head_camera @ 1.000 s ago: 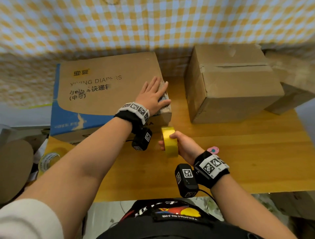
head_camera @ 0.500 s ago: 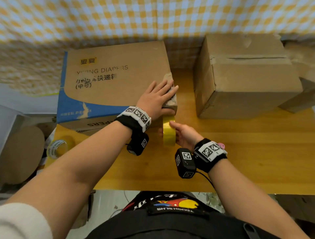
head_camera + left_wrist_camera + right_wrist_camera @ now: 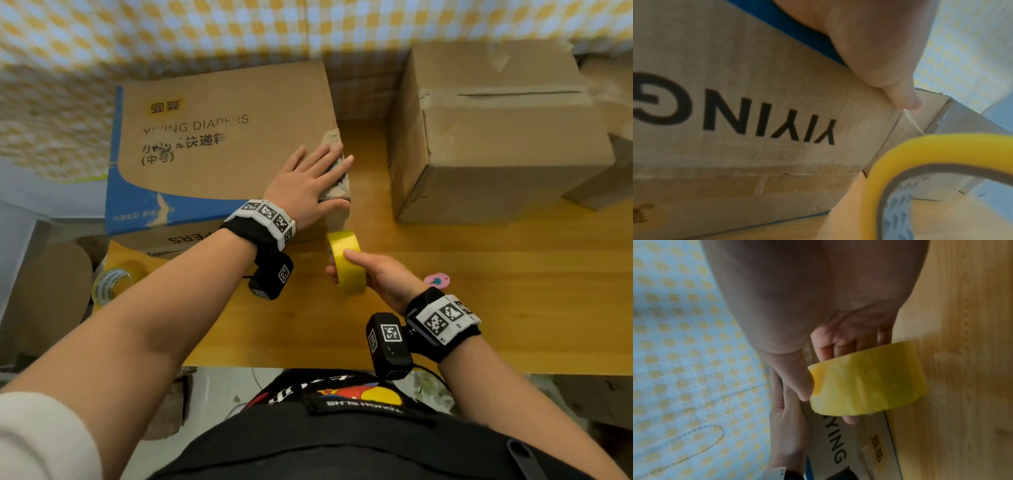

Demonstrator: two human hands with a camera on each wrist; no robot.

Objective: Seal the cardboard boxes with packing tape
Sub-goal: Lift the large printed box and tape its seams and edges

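Diaper box (image 3: 222,144) | left hand (image 3: 308,185) flat on its right top corner | right hand (image 3: 373,274) grips tape roll (image 3: 346,262), on edge, just below that corner.

Right hand (image 3: 373,274) drew yellow tape roll (image 3: 346,262) back from diaper box (image 3: 222,144) corner after nearing it

A wooden table (image 3: 479,308) carries a printed diaper box (image 3: 219,144), a plain cardboard box (image 3: 496,154) and a small pink item (image 3: 435,280).
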